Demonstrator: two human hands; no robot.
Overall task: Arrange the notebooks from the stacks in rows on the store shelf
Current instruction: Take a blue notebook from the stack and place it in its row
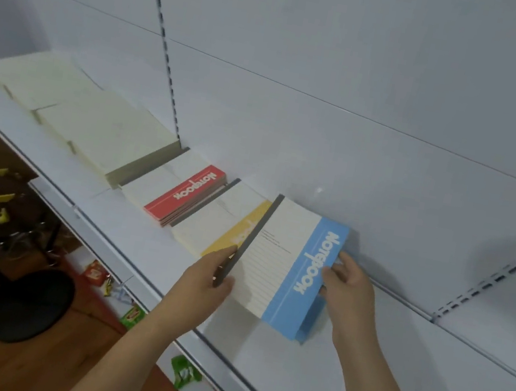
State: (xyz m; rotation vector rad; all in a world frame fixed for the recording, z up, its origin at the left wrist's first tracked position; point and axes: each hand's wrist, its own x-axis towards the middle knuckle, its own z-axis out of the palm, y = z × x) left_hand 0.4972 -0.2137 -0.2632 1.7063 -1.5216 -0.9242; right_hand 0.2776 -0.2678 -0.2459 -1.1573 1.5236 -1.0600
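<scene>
A blue-and-cream notebook (286,261) is held tilted above the white store shelf (257,352). My left hand (204,285) grips its dark spine edge, and my right hand (349,292) pinches its blue edge. To its left a yellow-striped notebook (228,224) lies on the shelf, partly covered by the blue one. Further left sits a short pile with a red-striped notebook (185,193) on top. Cream stacks of notebooks (91,119) fill the shelf's left end, face down.
The shelf's back panel (338,72) rises behind the notebooks, with slotted uprights (163,39). To the right the shelf surface continues bare. Below left are two black stools (30,304), a wooden floor and scattered packets.
</scene>
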